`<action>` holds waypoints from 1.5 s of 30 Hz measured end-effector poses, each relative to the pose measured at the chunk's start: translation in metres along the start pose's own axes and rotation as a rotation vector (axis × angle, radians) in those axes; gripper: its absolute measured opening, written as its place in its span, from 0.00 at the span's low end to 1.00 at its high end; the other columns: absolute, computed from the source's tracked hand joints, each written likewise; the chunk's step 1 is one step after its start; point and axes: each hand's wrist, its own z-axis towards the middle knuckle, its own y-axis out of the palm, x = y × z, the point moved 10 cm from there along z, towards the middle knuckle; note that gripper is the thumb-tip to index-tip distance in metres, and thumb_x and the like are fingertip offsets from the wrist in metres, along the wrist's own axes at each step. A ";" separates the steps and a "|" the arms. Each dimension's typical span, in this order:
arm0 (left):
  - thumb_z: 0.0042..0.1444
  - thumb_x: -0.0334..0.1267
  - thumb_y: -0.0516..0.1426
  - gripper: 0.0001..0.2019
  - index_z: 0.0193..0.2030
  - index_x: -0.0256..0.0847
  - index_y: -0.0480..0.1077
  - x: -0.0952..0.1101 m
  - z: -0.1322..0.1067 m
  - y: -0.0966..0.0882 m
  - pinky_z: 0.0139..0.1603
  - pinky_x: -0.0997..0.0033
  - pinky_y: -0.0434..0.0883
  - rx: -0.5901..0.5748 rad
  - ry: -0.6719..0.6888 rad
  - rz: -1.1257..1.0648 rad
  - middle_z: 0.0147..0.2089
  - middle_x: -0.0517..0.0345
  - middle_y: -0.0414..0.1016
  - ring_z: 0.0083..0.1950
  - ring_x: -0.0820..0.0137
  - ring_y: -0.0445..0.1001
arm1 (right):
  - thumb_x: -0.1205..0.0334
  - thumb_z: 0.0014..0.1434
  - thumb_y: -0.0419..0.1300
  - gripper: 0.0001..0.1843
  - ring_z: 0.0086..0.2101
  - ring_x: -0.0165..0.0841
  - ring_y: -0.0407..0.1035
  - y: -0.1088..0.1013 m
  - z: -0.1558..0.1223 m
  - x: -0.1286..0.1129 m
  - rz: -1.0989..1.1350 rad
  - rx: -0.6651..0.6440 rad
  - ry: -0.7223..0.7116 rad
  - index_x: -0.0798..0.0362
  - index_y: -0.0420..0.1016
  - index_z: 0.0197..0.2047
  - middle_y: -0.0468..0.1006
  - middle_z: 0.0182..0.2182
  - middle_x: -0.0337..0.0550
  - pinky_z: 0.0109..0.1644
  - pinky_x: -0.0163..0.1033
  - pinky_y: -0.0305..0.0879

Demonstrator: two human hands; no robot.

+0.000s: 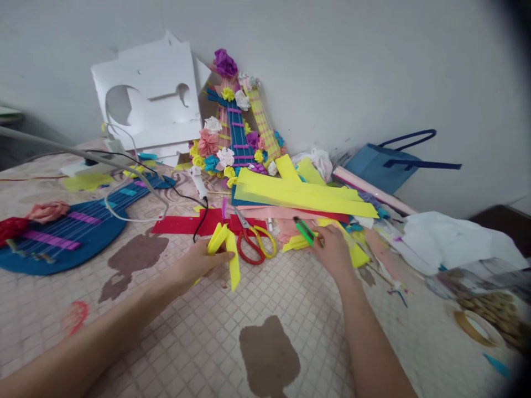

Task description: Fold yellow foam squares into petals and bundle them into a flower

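Observation:
My left hand (198,262) pinches a folded yellow paper strip (227,250), whose loose end hangs down toward the table. My right hand (332,247) is closed around a green pen-like tool (303,230), its tip pointing up and left over pink and yellow paper scraps. Red-and-yellow-handled scissors (254,239) lie on the table between the two hands, touched by neither.
Long yellow paper sheets (302,194) and a red strip (182,224) lie behind the hands. A flower-decorated paper guitar (236,132) leans on the wall, a blue guitar cut-out (66,229) lies left. A glue gun (198,181) with cord, a blue bag (384,163) and tape (473,327) lie around.

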 end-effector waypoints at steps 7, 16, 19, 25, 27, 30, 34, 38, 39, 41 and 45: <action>0.42 0.49 0.63 0.18 0.29 0.39 0.61 0.004 -0.004 0.005 0.16 0.78 0.43 -0.026 -0.026 -0.049 0.17 0.72 0.51 0.16 0.82 0.46 | 0.66 0.55 0.50 0.14 0.33 0.38 0.67 -0.004 0.000 -0.009 0.099 0.057 0.016 0.57 0.74 0.41 0.72 0.33 0.50 0.39 0.42 0.64; 0.42 0.48 0.63 0.18 0.31 0.36 0.64 0.002 -0.008 0.014 0.16 0.79 0.44 -0.070 -0.042 -0.066 0.17 0.71 0.53 0.17 0.82 0.48 | 0.55 0.58 0.55 0.09 0.22 0.27 0.61 0.027 -0.045 -0.156 1.047 -0.403 0.029 0.52 0.68 0.36 0.69 0.25 0.36 0.25 0.32 0.57; 0.41 0.50 0.64 0.19 0.29 0.37 0.63 0.004 -0.010 0.015 0.16 0.80 0.45 -0.068 -0.028 -0.067 0.17 0.71 0.52 0.17 0.82 0.48 | 0.53 0.55 0.60 0.12 0.22 0.24 0.58 0.046 -0.058 -0.176 1.211 -0.540 0.111 0.53 0.66 0.33 0.66 0.24 0.34 0.24 0.31 0.55; 0.41 0.52 0.63 0.20 0.27 0.38 0.61 0.005 -0.010 0.013 0.15 0.81 0.44 -0.042 -0.027 -0.144 0.16 0.73 0.49 0.16 0.83 0.45 | 0.51 0.53 0.61 0.15 0.17 0.21 0.52 0.065 -0.061 -0.163 1.400 -0.590 0.312 0.53 0.63 0.28 0.60 0.19 0.29 0.18 0.28 0.46; 0.42 0.51 0.63 0.19 0.28 0.38 0.62 0.005 -0.009 0.012 0.15 0.81 0.43 -0.041 -0.029 -0.175 0.15 0.74 0.48 0.16 0.83 0.44 | 0.50 0.54 0.60 0.15 0.16 0.21 0.52 0.065 -0.060 -0.155 1.400 -0.551 0.362 0.52 0.63 0.28 0.60 0.18 0.28 0.18 0.28 0.46; 0.43 0.50 0.62 0.18 0.27 0.37 0.63 0.003 -0.008 0.011 0.15 0.81 0.43 -0.049 -0.029 -0.172 0.15 0.73 0.48 0.16 0.83 0.44 | 0.51 0.54 0.60 0.15 0.16 0.21 0.52 0.061 -0.058 -0.152 1.379 -0.541 0.345 0.53 0.63 0.28 0.59 0.17 0.28 0.18 0.28 0.47; 0.45 0.48 0.62 0.16 0.26 0.36 0.66 0.000 -0.006 0.010 0.15 0.80 0.44 -0.056 -0.023 -0.124 0.15 0.72 0.49 0.15 0.83 0.45 | 0.53 0.55 0.60 0.13 0.16 0.21 0.52 0.056 -0.056 -0.153 1.314 -0.571 0.256 0.53 0.64 0.28 0.59 0.17 0.29 0.18 0.28 0.48; 0.45 0.47 0.61 0.15 0.25 0.36 0.66 -0.002 -0.005 0.010 0.15 0.79 0.43 -0.050 -0.046 -0.081 0.14 0.72 0.48 0.15 0.83 0.45 | 0.55 0.55 0.59 0.12 0.17 0.22 0.52 0.055 -0.056 -0.156 1.254 -0.582 0.195 0.53 0.64 0.28 0.59 0.18 0.29 0.19 0.29 0.48; 0.45 0.47 0.61 0.15 0.25 0.36 0.66 -0.003 -0.006 0.010 0.15 0.79 0.42 -0.048 -0.051 -0.078 0.13 0.72 0.48 0.15 0.83 0.44 | 0.56 0.55 0.59 0.11 0.17 0.22 0.52 0.054 -0.056 -0.156 1.236 -0.578 0.183 0.53 0.64 0.27 0.59 0.18 0.29 0.19 0.29 0.48; 0.45 0.47 0.61 0.15 0.25 0.36 0.66 -0.003 -0.006 0.010 0.15 0.79 0.43 -0.047 -0.062 -0.086 0.13 0.72 0.48 0.15 0.83 0.44 | 0.57 0.55 0.58 0.11 0.17 0.22 0.52 0.054 -0.056 -0.158 1.197 -0.573 0.163 0.53 0.63 0.27 0.59 0.18 0.29 0.19 0.29 0.49; 0.44 0.47 0.61 0.15 0.24 0.36 0.65 -0.001 -0.008 0.011 0.15 0.79 0.43 -0.049 -0.067 -0.093 0.14 0.72 0.49 0.15 0.83 0.45 | 0.59 0.55 0.57 0.09 0.20 0.24 0.55 0.052 -0.054 -0.157 1.105 -0.538 0.129 0.53 0.64 0.28 0.61 0.20 0.32 0.22 0.30 0.52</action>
